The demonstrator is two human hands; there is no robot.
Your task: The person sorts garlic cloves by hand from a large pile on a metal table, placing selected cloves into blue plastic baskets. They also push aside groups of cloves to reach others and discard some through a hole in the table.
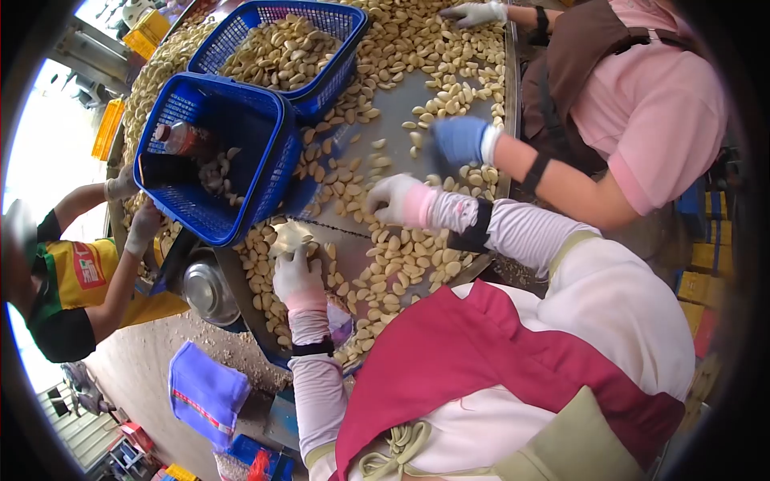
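My left hand point(298, 277), in a white glove with a pink cuff, rests palm down among pale oval clams point(261, 276) on the metal table. Its fingers are apart, and I see nothing held in them. Farther right, my right hand point(395, 199), gloved the same way, is over the table beside more clams point(350, 186). Its fingers are curled together, hiding whatever may be between them. Nearest my left hand stands a blue basket point(282, 148) with a red-capped bottle point(183, 138) and some shells inside.
A second blue basket point(353, 40), heaped with clams, stands behind the first. At right, a co-worker's blue-gloved hand point(464, 143) is blurred; their white-gloved hand point(475, 14) touches clams. Another person's hands point(144, 226) are at the near basket's left. A metal bowl point(210, 287) sits by the table edge.
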